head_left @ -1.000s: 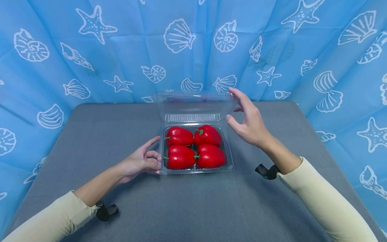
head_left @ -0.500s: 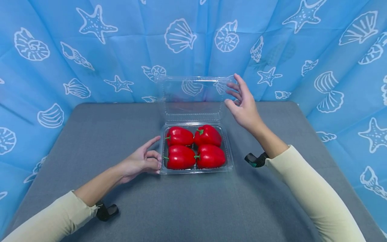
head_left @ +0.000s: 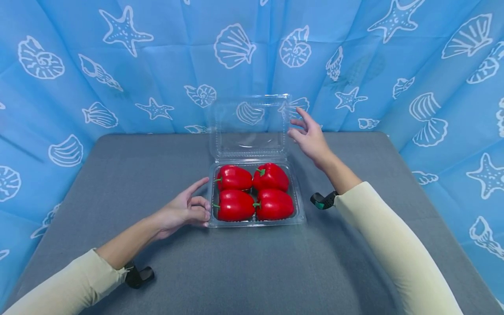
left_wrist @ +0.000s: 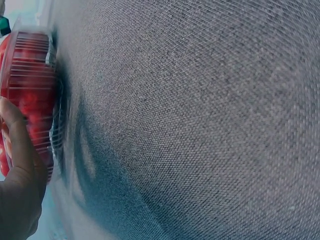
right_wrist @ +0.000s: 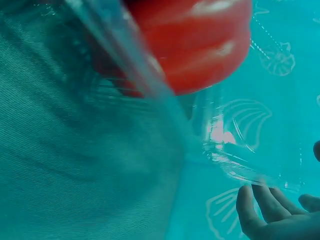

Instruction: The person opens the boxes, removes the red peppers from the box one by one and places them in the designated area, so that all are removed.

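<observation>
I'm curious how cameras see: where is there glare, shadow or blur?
Head view: fairly sharp, small highlights on the red peppers, glints along the clear lid; left wrist view: soft-looking container, shadow on the grey cloth; right wrist view: blue-green tint, glare on the clear plastic, whose edge blurs across a pepper.

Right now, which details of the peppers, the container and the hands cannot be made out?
Head view: undersides of the red peppers, hidden by the peppers themselves and the container.
Left wrist view: part of the left hand, cut off by frame edges; pepper outlines, blurred behind the container's ridged wall.
Right wrist view: part of the right hand, cut off by frame edges.
</observation>
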Tool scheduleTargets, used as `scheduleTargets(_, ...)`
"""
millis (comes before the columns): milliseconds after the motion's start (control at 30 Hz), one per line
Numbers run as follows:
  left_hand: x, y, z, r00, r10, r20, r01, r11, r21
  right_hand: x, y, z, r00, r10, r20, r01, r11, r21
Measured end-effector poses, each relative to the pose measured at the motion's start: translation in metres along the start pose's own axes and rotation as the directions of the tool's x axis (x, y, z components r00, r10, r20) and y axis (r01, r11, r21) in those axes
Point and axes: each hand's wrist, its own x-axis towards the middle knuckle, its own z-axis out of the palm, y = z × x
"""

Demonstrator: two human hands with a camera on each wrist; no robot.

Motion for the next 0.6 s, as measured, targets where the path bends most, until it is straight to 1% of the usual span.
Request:
scheduleTargets(167,-0.001,-0.001,0.0,1.0,0.006,0.005,-0.006,1.0,-0.001,0.001,0.012,0.0,0.998,0.055,0.002,-0.055,0.998,-0.021)
scheduleTargets(267,-0.001,0.0,0.001,1.0,0.006,0.006,-0.006,1.0,0.001,0.0,0.016,0.0,0.998,0.065,-0.002,-0.065,0.997,-0.043)
scheduleTargets(367,-0.002,0.0,0.001,1.0,-0.001,0.003,0.001,1.0,0.003,0.0,0.02,0.001,0.997,0.074,-0.002,-0.074,0.996,-0.041)
scheduleTargets(500,-0.003,0.001,0.001,1.0,-0.021,-0.007,0.021,1.0,-0.005,-0.001,0.023,0.001,0.997,0.081,0.01,-0.081,0.996,-0.049)
scheduleTargets(600,-0.003,0.001,0.001,0.999,-0.032,-0.014,0.032,0.999,-0.009,-0.003,0.025,0.0,0.996,0.089,0.024,-0.087,0.993,-0.076)
